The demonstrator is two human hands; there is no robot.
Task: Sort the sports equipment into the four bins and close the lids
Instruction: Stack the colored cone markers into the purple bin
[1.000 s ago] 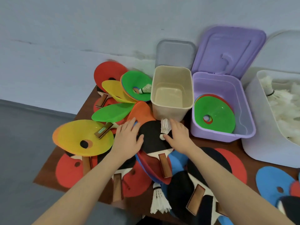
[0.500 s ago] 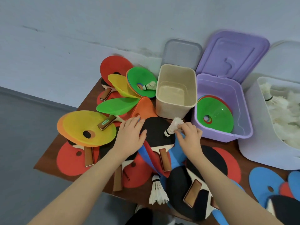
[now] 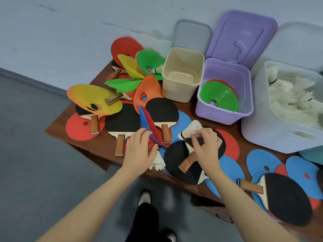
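Head view: the right hand (image 3: 206, 145) pinches a shuttlecock (image 3: 190, 131) by its feathers, cork toward 9 o'clock, lifted off the paddles, probably bound for the white bin (image 3: 258, 123) at 3 o'clock, which is already full of shuttlecocks. The left hand (image 3: 139, 151) grips red and blue discs (image 3: 148, 126), tilting them up from the pile; its hold is partly hidden. Cones sit in the purple bin (image 3: 218, 114) at 1 o'clock; the beige bin (image 3: 176, 91) looks empty. All rests on a brown table (image 3: 57, 126) against a pale wall (image 3: 70, 32), over grey floor (image 3: 35, 172).
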